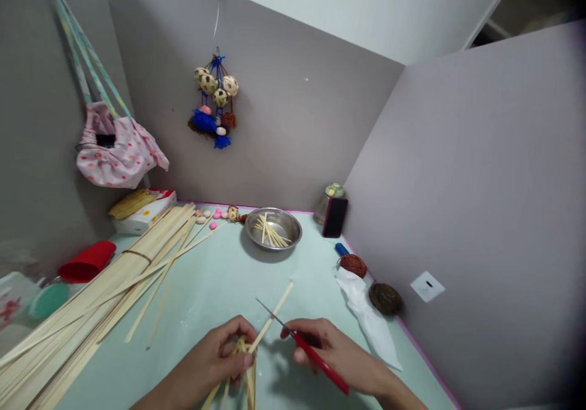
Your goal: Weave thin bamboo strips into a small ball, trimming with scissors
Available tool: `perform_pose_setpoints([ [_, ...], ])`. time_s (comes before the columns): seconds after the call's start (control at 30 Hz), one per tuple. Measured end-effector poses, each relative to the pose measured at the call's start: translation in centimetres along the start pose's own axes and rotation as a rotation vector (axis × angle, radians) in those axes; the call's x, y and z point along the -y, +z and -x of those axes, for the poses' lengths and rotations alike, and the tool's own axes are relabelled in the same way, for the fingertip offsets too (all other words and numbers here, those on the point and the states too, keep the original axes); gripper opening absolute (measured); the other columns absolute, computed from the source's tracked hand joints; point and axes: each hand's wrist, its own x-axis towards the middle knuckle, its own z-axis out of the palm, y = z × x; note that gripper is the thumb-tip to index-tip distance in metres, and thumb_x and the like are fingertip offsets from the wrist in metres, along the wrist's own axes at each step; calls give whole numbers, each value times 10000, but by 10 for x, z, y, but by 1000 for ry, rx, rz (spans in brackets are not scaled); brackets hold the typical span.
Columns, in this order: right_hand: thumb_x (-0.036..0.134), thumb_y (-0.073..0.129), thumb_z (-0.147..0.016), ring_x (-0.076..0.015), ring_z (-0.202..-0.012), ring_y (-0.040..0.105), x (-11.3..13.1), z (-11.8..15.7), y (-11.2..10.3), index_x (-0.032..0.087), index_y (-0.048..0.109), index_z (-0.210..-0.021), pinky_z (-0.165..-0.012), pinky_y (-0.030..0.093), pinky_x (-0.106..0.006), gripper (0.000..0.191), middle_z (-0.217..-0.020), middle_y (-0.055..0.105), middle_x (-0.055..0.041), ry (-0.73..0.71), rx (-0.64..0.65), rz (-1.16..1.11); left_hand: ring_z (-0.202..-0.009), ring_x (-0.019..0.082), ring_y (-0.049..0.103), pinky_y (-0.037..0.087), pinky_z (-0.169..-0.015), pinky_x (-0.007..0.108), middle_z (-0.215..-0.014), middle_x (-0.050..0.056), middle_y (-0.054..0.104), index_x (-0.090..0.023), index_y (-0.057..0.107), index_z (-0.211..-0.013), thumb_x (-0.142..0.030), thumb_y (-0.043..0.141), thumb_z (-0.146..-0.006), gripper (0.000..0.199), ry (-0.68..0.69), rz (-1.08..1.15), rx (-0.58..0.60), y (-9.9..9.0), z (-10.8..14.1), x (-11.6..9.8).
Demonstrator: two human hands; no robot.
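Observation:
Pale flat plant strips, bamboo-like, are interlaced into a small woven piece (pixel 240 346) at the bottom middle. My left hand (pixel 224 352) closes round this piece, thumb pressed on its front; part of the weave is hidden by the fingers. One strip (pixel 282 300) sticks out up and to the right, while others hang down past the frame's bottom edge. In my right hand (pixel 327 349) is a red-handled pointed tool (pixel 320 363) with a slim metal blade. The blade points up and left and crosses the protruding strip in view; I cannot tell whether they touch.
Long strips (pixel 151 239) lie bundled at the left. A metal bowl (pixel 297 234) with short strips stands behind my hands. Rightward are white tissue (pixel 366 312), brown yarn balls (pixel 386 299) and a phone (pixel 336 218) propped against a jar. A red cup (pixel 86 262) lies left.

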Motion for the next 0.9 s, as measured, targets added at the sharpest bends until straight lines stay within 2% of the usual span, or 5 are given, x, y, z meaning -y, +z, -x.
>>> perform_pose_setpoints([
  [0.17, 389, 523, -939, -128, -620, 449, -7, 2, 0, 172, 601, -1089, -566, 329, -228, 275, -689, 525, 26, 141, -204, 371, -585, 118, 527, 413, -594, 243, -679, -62, 528, -203, 573, -936, -440, 703, -806, 300, 16, -43, -80, -2, 1, -2],
  [0.3, 76, 566, -831, -271, -910, 626, -17, -6, 0, 120, 581, -1187, -726, 434, -317, 359, -1042, 664, -145, 344, -292, 953, -763, 178, 625, 492, -710, 293, -944, 12, 634, -237, 596, -1111, -456, 740, -766, 434, 95, 24, -249, -3, -1, -1],
  [0.43, 46, 557, -830, -349, -1031, 602, -8, -12, 0, 123, 689, -1001, -843, 441, -419, 230, -1060, 654, -181, 269, -347, 1179, -928, 229, 648, 491, -825, 302, -1022, 53, 709, -233, 636, -1128, -461, 762, -748, 461, 146, 54, -315, -3, 0, -4],
  [0.67, 252, 693, -848, -153, -813, 597, 31, -24, 30, 239, 719, -1010, -762, 452, -243, 165, -863, 641, -2, -216, -332, 120, -1029, 242, 666, 506, -906, 289, -1101, 20, 737, -298, 662, -1133, -378, 767, -771, 385, 169, -13, -324, 1, 7, -3],
  [0.9, 270, 704, -805, -135, -704, 540, 23, -50, 46, 145, 706, -759, -692, 422, -242, 133, -731, 623, -11, -240, -323, -287, -1038, 263, 673, 532, -901, 327, -1173, 39, 714, -312, 653, -1168, -324, 793, -752, 438, 184, 65, -271, 0, 5, -3],
])
